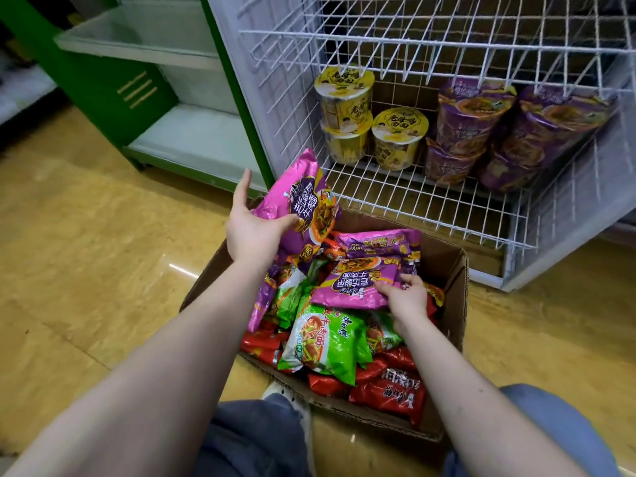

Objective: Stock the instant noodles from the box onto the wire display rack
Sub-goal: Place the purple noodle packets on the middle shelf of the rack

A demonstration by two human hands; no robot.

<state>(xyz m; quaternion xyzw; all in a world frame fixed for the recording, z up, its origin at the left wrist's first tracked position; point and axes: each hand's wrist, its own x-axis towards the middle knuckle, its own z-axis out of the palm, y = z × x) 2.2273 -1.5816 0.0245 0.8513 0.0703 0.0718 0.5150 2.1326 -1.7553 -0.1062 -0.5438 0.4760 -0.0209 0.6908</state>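
Observation:
A cardboard box (454,270) on the floor holds several purple, green and red instant noodle packets. My left hand (253,232) holds a purple packet (299,197) lifted above the box's far left corner, thumb across its front. My right hand (406,297) grips another purple packet (354,284) that lies on top of the pile. A green packet (327,339) and red packets (392,394) lie nearer to me. The white wire display rack (430,208) stands just behind the box, its lower shelf bare at the front.
Yellow noodle cups (399,136) and purple noodle cups (475,115) stand stacked at the back of the rack's lower shelf. A green and white shelving unit (137,94) is to the left. My knees are below the box on the yellow tiled floor (86,253).

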